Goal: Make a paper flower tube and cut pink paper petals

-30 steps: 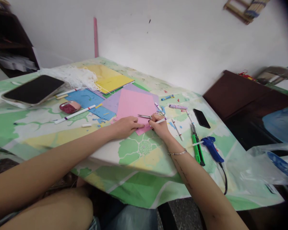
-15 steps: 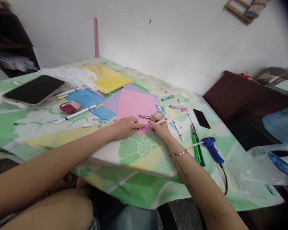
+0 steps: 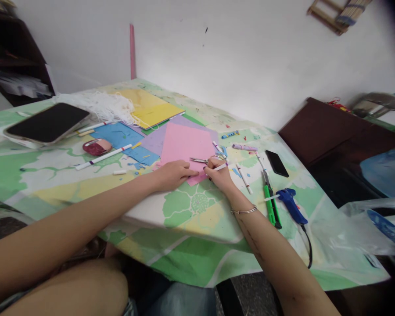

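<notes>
A sheet of pink paper [image 3: 187, 140] lies at the middle of the table, over a lilac sheet [image 3: 151, 145]. Pressed down on its near left part is my left hand [image 3: 173, 174], index finger stretched along the paper, nothing held. My right hand [image 3: 220, 175] grips a white marker [image 3: 221, 166] with a purple band, its tip end down at the paper's near right edge. Scissors [image 3: 198, 160] rest on the pink sheet just beyond my right fingers. Their handles are partly hidden by that hand, and I cannot tell if it touches them.
Right of my hands are a green utility knife [image 3: 270, 204], a blue glue gun [image 3: 292, 208], a black phone [image 3: 276, 163] and several markers. On the left lie a larger phone [image 3: 48, 123], white yarn [image 3: 98, 105], a dark red case [image 3: 97, 147] and a yellow pad [image 3: 151, 107].
</notes>
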The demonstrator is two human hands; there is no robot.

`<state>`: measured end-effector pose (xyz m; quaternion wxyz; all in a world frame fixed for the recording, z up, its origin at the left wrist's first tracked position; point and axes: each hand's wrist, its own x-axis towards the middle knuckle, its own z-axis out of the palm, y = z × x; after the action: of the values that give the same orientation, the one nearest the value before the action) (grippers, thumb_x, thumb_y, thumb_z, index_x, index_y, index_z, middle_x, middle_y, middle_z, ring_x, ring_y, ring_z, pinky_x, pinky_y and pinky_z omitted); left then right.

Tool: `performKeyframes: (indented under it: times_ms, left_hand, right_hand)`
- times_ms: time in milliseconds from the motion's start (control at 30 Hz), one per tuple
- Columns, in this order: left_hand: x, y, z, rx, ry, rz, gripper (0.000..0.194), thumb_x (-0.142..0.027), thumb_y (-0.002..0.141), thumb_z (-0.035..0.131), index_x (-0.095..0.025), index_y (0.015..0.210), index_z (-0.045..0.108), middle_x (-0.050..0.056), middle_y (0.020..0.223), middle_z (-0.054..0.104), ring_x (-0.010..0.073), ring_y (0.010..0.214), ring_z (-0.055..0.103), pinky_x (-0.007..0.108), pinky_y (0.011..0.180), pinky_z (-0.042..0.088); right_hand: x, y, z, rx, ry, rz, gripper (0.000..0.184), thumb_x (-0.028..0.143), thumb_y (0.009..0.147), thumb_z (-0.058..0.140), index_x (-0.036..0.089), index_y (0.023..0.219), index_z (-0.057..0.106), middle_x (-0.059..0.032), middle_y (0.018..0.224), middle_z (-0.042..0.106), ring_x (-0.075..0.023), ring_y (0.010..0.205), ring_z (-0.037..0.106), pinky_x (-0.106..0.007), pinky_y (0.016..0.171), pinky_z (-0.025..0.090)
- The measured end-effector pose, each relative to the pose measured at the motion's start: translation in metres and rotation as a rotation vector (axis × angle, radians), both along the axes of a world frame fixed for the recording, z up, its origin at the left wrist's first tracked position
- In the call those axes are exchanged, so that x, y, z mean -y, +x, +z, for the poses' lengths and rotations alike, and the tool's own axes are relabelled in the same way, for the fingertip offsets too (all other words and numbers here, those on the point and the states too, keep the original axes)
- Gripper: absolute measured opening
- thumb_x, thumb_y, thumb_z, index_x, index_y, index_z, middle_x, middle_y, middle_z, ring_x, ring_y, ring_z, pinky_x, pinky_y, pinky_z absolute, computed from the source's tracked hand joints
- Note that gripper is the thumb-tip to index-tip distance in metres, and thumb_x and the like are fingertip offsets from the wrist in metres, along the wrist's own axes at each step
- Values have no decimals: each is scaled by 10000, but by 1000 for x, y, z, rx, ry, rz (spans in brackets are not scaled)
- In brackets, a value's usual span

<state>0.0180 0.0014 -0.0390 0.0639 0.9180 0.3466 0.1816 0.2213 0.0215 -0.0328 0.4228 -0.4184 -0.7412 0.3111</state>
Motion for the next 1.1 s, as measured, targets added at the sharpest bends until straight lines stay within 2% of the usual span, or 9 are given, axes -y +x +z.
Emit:
performKeyframes:
  times_ms: [333,567,800,1100]
  left_hand:
    - [1,-1,1,-4,-20,9,348,-186,917,400,-219,1177,629,74,881,600,187,836,540,290,744,404]
    - [1,1,1,-7,-25,11,360,-182,920,400,-232,1211,608,71,892,602,187,848,540,293,759,405]
    - [-1,0,-2,2,14,-4,337,-197,920,398,-245,1160,631,55,831,576,182,805,533,283,727,398]
    - [0,0,-1,-3,1,3,345,-191,920,395,-240,1170,628,60,861,588,181,822,537,281,734,399]
  right_hand:
    - [-2,2,-2,-28,-9,29,272,107,617,515,210,488,298,65,472,299,-105,490,313,-263,490,249]
    - [-2,2,-4,-8,-7,-47,270,121,634,526,207,489,315,59,482,331,-109,505,345,-263,493,261]
    - [0,0,0,8,-16,-17,279,129,630,523,211,485,300,63,468,308,-108,498,329,-264,505,273]
    - [-3,1,-2,-9,-7,16,268,117,605,510,210,488,287,63,479,287,-105,492,313,-262,490,252]
